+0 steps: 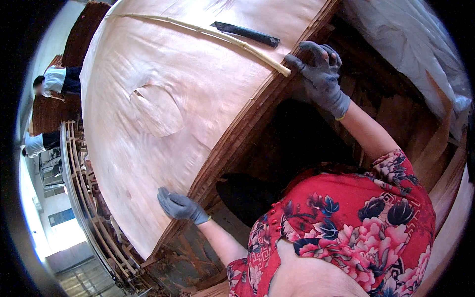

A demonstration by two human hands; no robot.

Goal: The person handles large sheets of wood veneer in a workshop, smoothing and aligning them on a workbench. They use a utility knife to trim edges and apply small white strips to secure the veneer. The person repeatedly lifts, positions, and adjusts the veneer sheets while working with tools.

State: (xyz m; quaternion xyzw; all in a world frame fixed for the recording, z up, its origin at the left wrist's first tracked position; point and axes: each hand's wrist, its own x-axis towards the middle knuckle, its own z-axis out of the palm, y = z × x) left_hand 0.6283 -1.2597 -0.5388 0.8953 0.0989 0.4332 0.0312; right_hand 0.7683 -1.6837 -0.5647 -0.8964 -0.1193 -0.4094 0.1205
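Observation:
A large stack of pale wood veneer sheets [163, 163] spreads in front of me, its layered edge facing my body. My left hand [182, 206], in a grey glove, rests at the near left edge of the top sheet, fingers stretched out and held together. Over the stack's edge at the right, my gloved right hand [322, 74] is open, its fingers apart and slightly bent. Its thumb is close to the end of a thin bamboo stick [213, 33] lying across the sheet; I cannot tell whether they touch. A flat black strip [247, 33] lies beside the stick.
A rounded veneer piece [158, 111] or flap shows on the top sheet. Crumpled plastic sheeting [410, 49] hangs at the right. Slatted wooden racking [91, 198] stands beyond the stack at the left. Two people, one in a white top [54, 81], are farther off.

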